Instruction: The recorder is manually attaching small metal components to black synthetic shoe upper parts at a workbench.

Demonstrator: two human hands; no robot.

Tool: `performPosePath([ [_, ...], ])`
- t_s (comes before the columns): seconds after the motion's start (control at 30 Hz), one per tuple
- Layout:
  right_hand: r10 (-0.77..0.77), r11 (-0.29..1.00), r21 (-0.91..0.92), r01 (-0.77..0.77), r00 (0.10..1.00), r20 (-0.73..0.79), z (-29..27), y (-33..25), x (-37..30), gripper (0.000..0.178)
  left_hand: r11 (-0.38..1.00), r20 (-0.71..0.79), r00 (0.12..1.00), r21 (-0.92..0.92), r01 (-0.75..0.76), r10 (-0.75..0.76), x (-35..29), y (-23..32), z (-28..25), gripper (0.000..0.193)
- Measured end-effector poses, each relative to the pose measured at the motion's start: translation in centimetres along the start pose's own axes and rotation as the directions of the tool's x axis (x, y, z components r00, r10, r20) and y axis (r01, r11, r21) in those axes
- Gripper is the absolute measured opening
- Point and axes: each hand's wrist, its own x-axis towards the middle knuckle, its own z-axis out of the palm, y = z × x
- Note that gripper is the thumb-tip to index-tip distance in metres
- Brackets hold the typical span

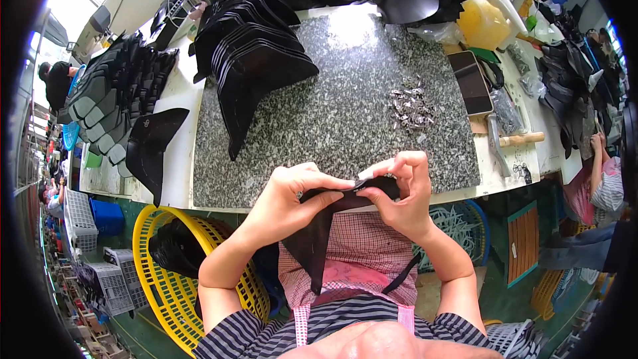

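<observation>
My left hand (292, 193) pinched the black piece (314, 242) between thumb and forefinger, and my right hand (405, 196) pinched its upper edge just beside. The piece hung at the near edge of the speckled stone slab (359, 113), in front of my checked apron (372, 239). Its long axis ran downward, slanting slightly left, the narrow tip pointing toward my body; a shorter part reached rightward into my right hand.

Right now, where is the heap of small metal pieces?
In the head view, the metal pieces lie on the right part of the speckled stone slab, beyond the right hand and left of the phone.
</observation>
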Motion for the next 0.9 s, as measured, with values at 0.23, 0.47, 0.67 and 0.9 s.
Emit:
performPosePath([
  [0.23, -0.186, 0.982, -0.037, 0.186, 0.982, -0.003, -0.1, 1.0, 0.1, 0.048, 0.978, -0.076, 0.989, 0.179, -0.108, 0.124, -0.1, 0.5, 1.2, 0.020],
  [0.47, -0.429, 0.871, -0.193, 0.451, 0.891, 0.146, -0.7, 0.6, 0.4, 0.049, 0.945, -0.173, 0.952, 0.257, -0.203, 0.252, -0.8, 0.1, 2.2, 0.019],
  [0.67, -0.398, 0.859, -0.226, 0.458, 0.878, 0.266, -0.8, -0.4, 0.5, 0.049, 0.899, -0.177, 0.913, 0.317, -0.302, 0.369, -1.2, 0.2, 2.5, 0.021],
  [0.9, -0.411, 0.856, -0.179, 0.486, 0.847, 0.337, -0.7, -0.8, 0.7, 0.039, 0.803, -0.086, 0.866, 0.429, -0.413, 0.492, -1.3, 0.8, 2.4, 0.025],
])
